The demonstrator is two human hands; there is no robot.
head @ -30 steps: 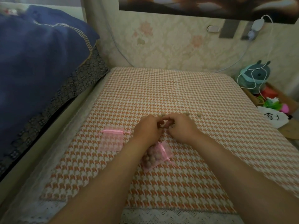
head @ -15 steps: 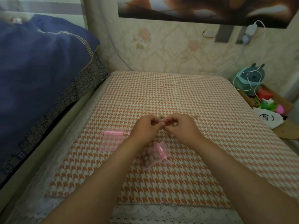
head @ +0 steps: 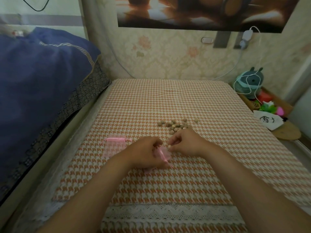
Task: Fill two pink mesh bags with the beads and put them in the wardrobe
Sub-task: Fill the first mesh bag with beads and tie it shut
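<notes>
On the houndstooth cloth (head: 168, 101), my left hand (head: 144, 153) grips a pink mesh bag (head: 164, 153) at its mouth; most of the bag lies hidden under the hand. My right hand (head: 183, 143) pinches a small bead at the bag's opening. A heap of several tan beads (head: 175, 126) lies just beyond my right hand. A second pink mesh bag (head: 114, 147) lies flat, to the left of my left hand.
A blue quilt (head: 38, 84) on a patterned mattress edge borders the cloth on the left. At the right edge stand a teal plush toy (head: 250, 83) with a white cable, bright toys and a white pouch (head: 269, 120). The wall is close behind.
Both hands came back toward me from the bead heap, uncovering it. My left hand now grips the beaded bag's mouth, and my right hand holds a bead there.
</notes>
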